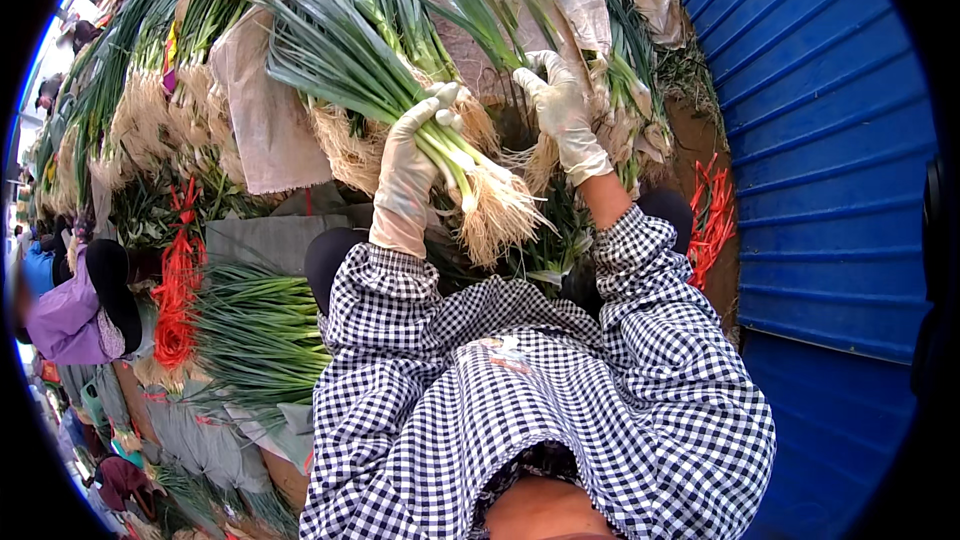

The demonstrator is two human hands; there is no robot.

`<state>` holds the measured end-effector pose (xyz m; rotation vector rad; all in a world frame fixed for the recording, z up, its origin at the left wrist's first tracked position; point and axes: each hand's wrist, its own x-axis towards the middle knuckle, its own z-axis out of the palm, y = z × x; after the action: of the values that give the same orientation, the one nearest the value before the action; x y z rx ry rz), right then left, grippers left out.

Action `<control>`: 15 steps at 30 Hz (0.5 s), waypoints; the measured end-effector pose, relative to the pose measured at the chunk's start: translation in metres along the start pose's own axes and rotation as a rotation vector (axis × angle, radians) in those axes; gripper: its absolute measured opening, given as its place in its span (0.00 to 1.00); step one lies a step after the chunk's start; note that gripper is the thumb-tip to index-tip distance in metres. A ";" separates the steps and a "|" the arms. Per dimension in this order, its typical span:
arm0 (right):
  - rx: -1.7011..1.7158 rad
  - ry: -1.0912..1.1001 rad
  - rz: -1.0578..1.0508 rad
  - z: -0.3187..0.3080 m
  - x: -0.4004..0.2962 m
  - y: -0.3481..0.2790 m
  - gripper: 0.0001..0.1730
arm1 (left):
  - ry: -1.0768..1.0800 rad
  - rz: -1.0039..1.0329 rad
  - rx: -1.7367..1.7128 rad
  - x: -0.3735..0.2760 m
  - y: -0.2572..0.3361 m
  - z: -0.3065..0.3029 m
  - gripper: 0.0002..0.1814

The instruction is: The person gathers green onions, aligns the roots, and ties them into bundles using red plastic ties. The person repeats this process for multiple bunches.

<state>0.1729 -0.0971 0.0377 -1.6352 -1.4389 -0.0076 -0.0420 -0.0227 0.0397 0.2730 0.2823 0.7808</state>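
Note:
My left hand (412, 157), in a pale, stained glove, is closed around a bunch of green garlic plants (352, 64). Their leaves point up and left, while the white stems and stringy roots (499, 210) hang toward my lap. Gloved as well, my right hand (559, 109) is to the right of the bunch. Its thumb and fingertips pinch the lower part of another green garlic stalk (491, 34), whose leaves reach up and left. Roots show below that hand, but I cannot tell which plant they belong to. A pale brown cloth (469, 22) lies beyond both hands.
Heaped green garlic with long roots (180, 105) runs along the left. Red plastic ties (176, 300) hang at the left, with more ties (709, 217) at the right. A green bundle (262, 330) lies beside my left leg. Blue corrugated metal (817, 142) borders the right. A person in purple (75, 315) sits far left.

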 end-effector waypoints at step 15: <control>0.999 0.168 0.758 -0.075 -0.105 -0.109 0.10 | 0.215 0.132 0.142 0.000 0.018 0.002 0.08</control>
<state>0.0947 -0.2377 0.0902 -1.1613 -0.4435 0.8421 -0.0530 -0.0106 0.0477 0.3449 0.5275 0.9233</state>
